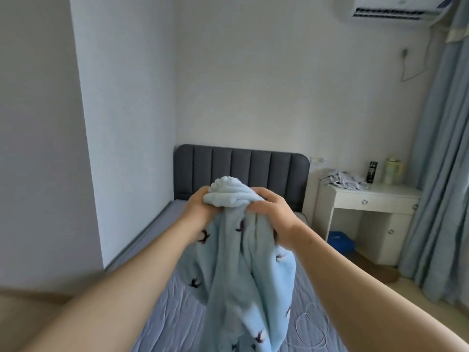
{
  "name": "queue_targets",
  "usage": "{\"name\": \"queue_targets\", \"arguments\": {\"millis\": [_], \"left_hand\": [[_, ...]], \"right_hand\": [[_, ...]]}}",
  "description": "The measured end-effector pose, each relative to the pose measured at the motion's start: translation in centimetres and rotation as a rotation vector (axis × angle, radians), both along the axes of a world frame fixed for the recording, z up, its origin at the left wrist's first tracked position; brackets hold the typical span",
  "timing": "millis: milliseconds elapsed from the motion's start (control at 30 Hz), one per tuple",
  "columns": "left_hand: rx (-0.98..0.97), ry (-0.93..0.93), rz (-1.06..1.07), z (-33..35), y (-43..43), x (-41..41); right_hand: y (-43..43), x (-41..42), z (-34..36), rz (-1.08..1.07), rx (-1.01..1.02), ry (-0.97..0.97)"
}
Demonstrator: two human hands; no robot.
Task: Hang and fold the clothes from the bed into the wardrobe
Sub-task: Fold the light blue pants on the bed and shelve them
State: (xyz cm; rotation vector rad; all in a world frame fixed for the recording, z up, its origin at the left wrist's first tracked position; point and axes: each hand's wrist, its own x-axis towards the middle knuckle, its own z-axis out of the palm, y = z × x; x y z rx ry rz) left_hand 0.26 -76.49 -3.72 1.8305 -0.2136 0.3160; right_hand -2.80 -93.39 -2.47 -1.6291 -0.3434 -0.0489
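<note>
Both the left hand (200, 207) and the right hand (269, 212) grip the bunched top of a pale blue garment (243, 270), held up above the bed (172, 311) with its tail hanging down. By my reading the work is early: nothing is folded or hung yet (no wardrobe shows), and crumpled clothes (342, 179) lie on the table (375, 193).

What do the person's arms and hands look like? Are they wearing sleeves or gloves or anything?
No sleeves show: both arms are bare right to the picture's edge. The left hand and the right hand wear no gloves, and neither wrist has a watch or bracelet. I can't tell about rings.
</note>
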Motion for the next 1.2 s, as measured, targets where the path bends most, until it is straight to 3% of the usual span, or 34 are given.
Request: {"name": "queue_targets", "arguments": {"millis": [67,133,233,333,433,567,667,800,967,1200], "left_hand": [[0.040,0.007,-0.008,0.8,-0.1,0.2],[0.063,0.094,-0.034,1.8,-0.6,0.2],[0.082,0.161,-0.055,2.6,-0.7,-0.2],[0.104,0.116,-0.089,2.7,-0.3,-0.3],[0.170,0.065,-0.124,2.9,0.2,-0.1],[0.294,-0.022,-0.186,2.3,0.6,-0.3],[0.312,-0.018,-0.275,1.5,1.0,-1.2],[0.379,0.132,-0.400,0.2,0.7,-2.4],[0.756,0.337,-0.422,-2.8,0.6,-2.7],[0.546,0.428,-0.438,-4.4,0.7,-2.5]], "right_hand": [[-0.2,0.3,0.0,0.122,0.159,0.193],[-0.3,0.9,-0.1,0.073,0.263,0.283],[-0.9,1.4,-1.0,0.013,0.192,0.342],[-1.3,0.8,-1.3,0.187,0.191,0.486],[-1.3,0.7,-1.1,0.180,0.225,0.372],[-1.4,1.0,-0.2,-0.149,0.273,0.146],[-1.8,1.1,0.5,-0.262,0.306,0.041],[-1.5,0.5,1.3,-0.275,0.341,-0.057],[-1.1,-0.3,2.9,-0.212,0.440,-0.108],[-2.1,-1.0,3.0,-0.262,0.356,-0.086]]}}
